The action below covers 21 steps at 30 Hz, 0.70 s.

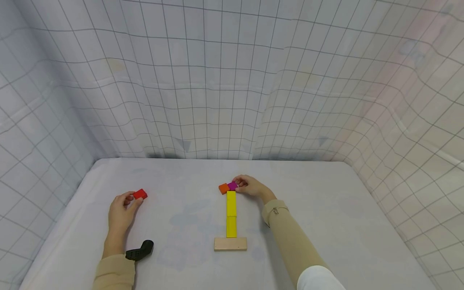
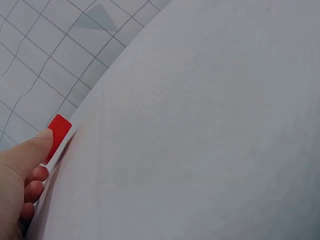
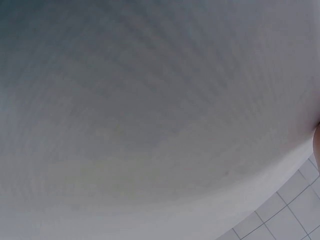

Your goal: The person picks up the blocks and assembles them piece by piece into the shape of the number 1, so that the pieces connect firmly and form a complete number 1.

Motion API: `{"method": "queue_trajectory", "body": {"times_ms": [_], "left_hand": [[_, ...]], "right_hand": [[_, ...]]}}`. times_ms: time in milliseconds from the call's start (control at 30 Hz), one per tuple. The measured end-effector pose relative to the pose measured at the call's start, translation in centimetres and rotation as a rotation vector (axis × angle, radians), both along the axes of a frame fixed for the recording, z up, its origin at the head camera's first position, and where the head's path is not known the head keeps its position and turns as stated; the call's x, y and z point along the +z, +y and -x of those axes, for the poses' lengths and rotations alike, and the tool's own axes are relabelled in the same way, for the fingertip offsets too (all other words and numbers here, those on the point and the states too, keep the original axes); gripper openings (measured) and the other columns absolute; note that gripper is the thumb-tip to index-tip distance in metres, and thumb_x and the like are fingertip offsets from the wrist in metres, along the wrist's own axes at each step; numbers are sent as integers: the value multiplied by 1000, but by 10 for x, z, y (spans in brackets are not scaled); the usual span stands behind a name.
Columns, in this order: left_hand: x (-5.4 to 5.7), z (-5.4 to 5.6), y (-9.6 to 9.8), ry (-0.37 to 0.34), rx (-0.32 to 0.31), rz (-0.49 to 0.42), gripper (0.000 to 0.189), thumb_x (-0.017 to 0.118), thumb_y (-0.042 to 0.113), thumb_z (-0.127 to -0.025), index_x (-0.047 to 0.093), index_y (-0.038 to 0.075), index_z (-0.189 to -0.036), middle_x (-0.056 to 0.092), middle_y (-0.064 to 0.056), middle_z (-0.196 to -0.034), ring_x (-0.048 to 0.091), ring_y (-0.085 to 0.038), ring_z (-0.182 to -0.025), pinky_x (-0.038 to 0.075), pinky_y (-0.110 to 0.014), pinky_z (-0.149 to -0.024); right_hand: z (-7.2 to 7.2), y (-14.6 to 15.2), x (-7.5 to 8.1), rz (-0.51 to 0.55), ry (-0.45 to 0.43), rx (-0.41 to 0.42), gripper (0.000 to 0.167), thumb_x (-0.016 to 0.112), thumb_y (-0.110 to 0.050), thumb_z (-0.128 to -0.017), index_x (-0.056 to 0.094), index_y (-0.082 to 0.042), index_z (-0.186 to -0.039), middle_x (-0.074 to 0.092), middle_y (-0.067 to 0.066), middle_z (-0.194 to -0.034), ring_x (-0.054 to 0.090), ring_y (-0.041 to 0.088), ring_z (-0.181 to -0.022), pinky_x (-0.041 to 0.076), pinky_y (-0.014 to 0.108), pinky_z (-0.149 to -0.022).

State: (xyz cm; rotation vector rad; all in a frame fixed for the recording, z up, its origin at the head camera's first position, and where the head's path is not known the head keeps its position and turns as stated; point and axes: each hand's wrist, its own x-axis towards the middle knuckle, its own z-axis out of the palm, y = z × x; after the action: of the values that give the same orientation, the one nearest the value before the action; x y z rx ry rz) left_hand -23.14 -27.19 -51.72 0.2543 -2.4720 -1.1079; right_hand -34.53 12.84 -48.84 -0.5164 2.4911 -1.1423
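Note:
At the left of the head view, my left hand (image 1: 121, 211) pinches a red block (image 1: 140, 194) between thumb and fingers. The left wrist view shows the thumb on one face of that red block (image 2: 59, 132), close over the white cloth. My right hand (image 1: 251, 187) pinches a purple block (image 1: 232, 185) just beyond the top of a column of two yellow blocks (image 1: 231, 204). An orange block (image 1: 224, 188) lies tilted against the purple one's left side. Across the column's near end lies a plain wooden block (image 1: 230, 244). The right wrist view holds only a sliver of skin at its right edge.
A white cloth covers the table (image 1: 181, 257). Grid-patterned white curtains (image 1: 232, 80) hang behind it and on both sides. A black wrist device (image 1: 140, 250) sticks out from the left cuff.

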Motion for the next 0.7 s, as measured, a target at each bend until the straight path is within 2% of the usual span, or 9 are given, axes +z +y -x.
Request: {"method": "queue_trajectory", "body": {"times_ms": [300, 500, 600, 700], "left_hand": [[4, 0, 2, -29, 12, -59, 40, 59, 21, -89, 50, -4, -119, 51, -21, -101, 45, -28, -92, 34, -33, -77], [9, 4, 10, 5, 62, -100, 39, 62, 20, -88, 52, 1, -120, 53, -16, -100, 41, -16, -83, 33, -21, -72], [12, 6, 17, 9, 51, -104, 38, 62, 21, -88, 53, 2, -120, 54, -14, -98, 40, -12, -81, 33, -17, -70], [14, 8, 24, 19, 15, -98, 38, 63, 21, -87, 53, 2, -118, 54, -14, -95, 41, -12, -78, 33, -15, -68]], "right_hand": [[0, 0, -1, -5, -2, 3, 29, 60, -10, -88, 54, -8, -117, 53, 5, -98, 47, 19, -93, 39, 31, -87], [1, 0, -2, -7, -6, -3, 29, 60, -10, -88, 55, -9, -116, 53, 5, -98, 47, 18, -93, 39, 31, -87], [1, 0, -2, -6, -8, -5, 29, 61, -10, -88, 55, -9, -116, 53, 5, -97, 47, 18, -92, 39, 31, -86], [1, 0, -2, -7, -8, -6, 29, 61, -11, -87, 55, -10, -116, 53, 5, -97, 47, 18, -92, 39, 31, -86]]}}
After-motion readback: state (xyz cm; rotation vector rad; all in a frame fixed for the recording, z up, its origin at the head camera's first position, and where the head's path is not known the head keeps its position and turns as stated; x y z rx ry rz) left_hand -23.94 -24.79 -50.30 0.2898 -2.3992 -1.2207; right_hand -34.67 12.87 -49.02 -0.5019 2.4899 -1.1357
